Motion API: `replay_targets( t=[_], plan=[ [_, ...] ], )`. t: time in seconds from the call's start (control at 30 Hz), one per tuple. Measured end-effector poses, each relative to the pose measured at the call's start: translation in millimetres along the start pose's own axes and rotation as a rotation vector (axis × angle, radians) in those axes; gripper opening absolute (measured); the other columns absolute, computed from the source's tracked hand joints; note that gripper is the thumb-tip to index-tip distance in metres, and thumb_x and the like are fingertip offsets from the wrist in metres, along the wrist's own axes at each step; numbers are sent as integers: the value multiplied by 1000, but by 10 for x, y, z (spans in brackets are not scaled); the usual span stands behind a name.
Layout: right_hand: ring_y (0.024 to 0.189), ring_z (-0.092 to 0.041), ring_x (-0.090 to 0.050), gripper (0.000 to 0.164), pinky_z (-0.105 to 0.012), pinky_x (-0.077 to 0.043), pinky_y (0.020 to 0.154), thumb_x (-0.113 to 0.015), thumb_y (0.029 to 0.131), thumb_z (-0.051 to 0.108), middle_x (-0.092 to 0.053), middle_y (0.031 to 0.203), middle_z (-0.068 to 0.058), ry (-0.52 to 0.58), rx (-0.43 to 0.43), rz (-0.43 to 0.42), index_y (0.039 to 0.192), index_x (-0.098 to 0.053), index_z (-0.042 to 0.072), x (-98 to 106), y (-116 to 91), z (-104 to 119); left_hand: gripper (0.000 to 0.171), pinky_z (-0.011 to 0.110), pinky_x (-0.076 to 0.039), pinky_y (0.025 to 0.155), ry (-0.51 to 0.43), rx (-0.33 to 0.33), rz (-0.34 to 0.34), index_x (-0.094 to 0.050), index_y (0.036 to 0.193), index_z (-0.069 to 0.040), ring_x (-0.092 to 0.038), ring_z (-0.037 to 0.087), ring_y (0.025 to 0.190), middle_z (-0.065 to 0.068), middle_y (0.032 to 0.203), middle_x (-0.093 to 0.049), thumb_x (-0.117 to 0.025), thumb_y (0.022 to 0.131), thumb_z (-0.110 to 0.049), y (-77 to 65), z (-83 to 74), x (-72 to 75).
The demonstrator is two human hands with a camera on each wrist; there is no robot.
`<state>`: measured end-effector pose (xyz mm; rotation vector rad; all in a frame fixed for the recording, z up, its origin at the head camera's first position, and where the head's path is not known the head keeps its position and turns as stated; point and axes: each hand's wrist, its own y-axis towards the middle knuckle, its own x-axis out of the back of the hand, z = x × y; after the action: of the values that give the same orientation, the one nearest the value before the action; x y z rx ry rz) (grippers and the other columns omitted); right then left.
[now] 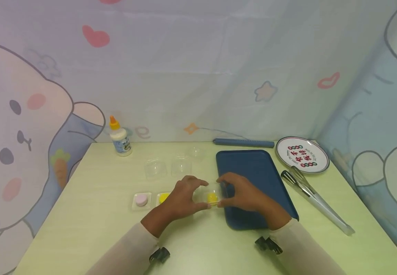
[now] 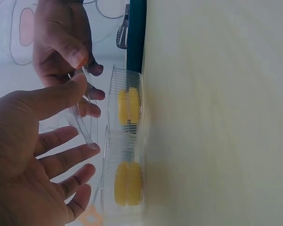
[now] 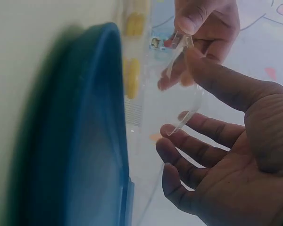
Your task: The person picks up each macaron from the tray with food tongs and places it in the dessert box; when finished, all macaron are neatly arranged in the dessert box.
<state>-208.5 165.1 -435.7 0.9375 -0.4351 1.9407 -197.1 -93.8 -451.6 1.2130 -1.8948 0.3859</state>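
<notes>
My left hand (image 1: 183, 198) and right hand (image 1: 244, 193) pinch opposite sides of a clear plastic lid (image 3: 191, 115) between thumbs and fingers. In the left wrist view the lid is held apart from a clear box below it, which holds a yellow macaron (image 2: 129, 106). Beside that stands a second clear box with another yellow macaron (image 2: 128, 183). Left of my left hand, the head view shows a pink macaron (image 1: 141, 199) in a clear base and a yellow macaron (image 1: 164, 197), partly hidden by that hand.
Several clear plastic pieces (image 1: 155, 168) lie behind the macarons. A blue tray (image 1: 253, 164) sits under and beside my right hand. Farther right are tongs (image 1: 318, 200) and a printed plate (image 1: 303, 154). A glue bottle (image 1: 120, 141) and a dark blue rod (image 1: 243, 143) stand along the back.
</notes>
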Motion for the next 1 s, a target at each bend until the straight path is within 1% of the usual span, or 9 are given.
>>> replay_targets(
  t=[0.1, 0.2, 0.33, 0.57, 0.73, 1.0],
  plan=[
    [142, -44, -57, 68, -66, -49, 116, -93, 89, 26, -60, 155, -21, -25, -8, 4, 146, -64, 2, -30, -13, 8, 62, 68, -43, 115, 15, -11, -17, -70, 139, -9, -56, 36, 140, 10, 137, -72, -94, 86, -29, -4, -1, -3],
    [151, -48, -49, 68, -71, -44, 119, -91, 90, 26, -55, 160, -22, -47, -27, 11, 148, -63, 4, -55, -20, 15, 62, 69, -42, 113, 28, -22, -32, -71, 137, -8, -56, 36, 139, 9, 135, -73, -96, 84, -28, -10, 9, -15],
    [151, -48, -48, 68, -73, -43, 118, -92, 90, 26, -56, 160, -20, -63, -38, 8, 148, -64, 5, -90, -24, 3, 62, 68, -41, 112, 26, -27, -35, -71, 136, -7, -55, 37, 140, 9, 134, -74, -97, 83, -27, -11, 20, -33],
    [149, -46, -49, 68, -83, -31, 119, -94, 87, 26, -58, 157, -19, -91, -35, -13, 146, -66, 7, -140, -15, -50, 62, 66, -41, 113, 32, -28, -31, -72, 136, -9, -54, 37, 141, 9, 134, -75, -98, 82, -26, 13, 33, -54],
    [149, -44, -50, 68, -82, -31, 119, -94, 87, 25, -59, 156, -18, -97, -37, -13, 146, -67, 7, -181, -2, -95, 61, 66, -39, 114, 40, -21, -25, -72, 135, -9, -53, 38, 142, 9, 135, -75, -98, 82, -25, 10, 70, -77],
    [150, -46, -49, 68, -84, -29, 119, -95, 86, 25, -59, 157, -18, -88, -46, -12, 145, -67, 8, -200, 2, -122, 61, 67, -36, 118, 46, -11, -10, -71, 138, -11, -48, 40, 149, 9, 140, -74, -96, 84, -26, 9, 113, -127]
  ],
)
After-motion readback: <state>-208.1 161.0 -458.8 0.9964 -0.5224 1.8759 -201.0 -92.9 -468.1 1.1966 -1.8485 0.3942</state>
